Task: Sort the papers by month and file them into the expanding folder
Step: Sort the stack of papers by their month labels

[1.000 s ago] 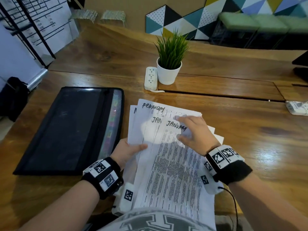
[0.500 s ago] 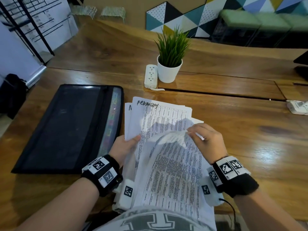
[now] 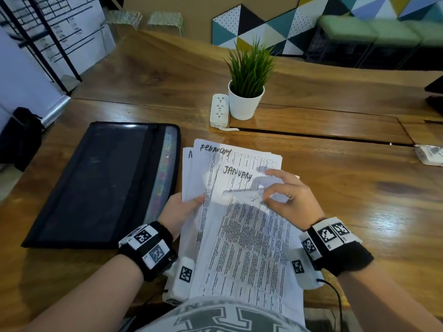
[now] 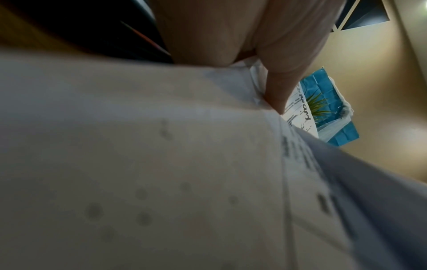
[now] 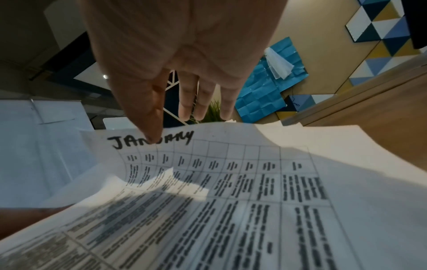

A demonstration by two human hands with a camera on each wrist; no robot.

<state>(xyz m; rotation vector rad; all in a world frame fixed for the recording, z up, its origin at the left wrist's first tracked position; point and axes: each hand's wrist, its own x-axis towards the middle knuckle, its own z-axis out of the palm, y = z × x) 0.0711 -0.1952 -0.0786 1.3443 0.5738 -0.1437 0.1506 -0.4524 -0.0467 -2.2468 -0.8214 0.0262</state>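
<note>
Your wooden table (image 3: 335, 168) fills most of the head view. At left of the frame, the black expanding folder (image 3: 100, 185) lies flat on it, with coloured tabs showing along its right edge. Just right of the folder, at centre frame, you hold the stack of papers (image 3: 242, 248), its near end reaching toward the bottom edge. A sheet headed "February" (image 3: 215, 150) sits uppermost in the frame; a sheet headed "January" (image 3: 237, 173) overlaps it lower down.

Your left hand (image 3: 182, 209) grips the stack's left edge, thumb on top of the sheets; the left wrist view confirms the thumb (image 4: 277, 91) pressing on paper, but the rest of it is blurred, so the fingers beneath cannot be checked. Your right hand (image 3: 287, 197) pinches the curled top edge of the front sheet (image 3: 247, 196) between thumb and fingers, lifting it off the January sheet.

At upper centre of the frame, a potted plant (image 3: 247, 92) in a white pot stands just beside a white power strip (image 3: 219, 110).
</note>
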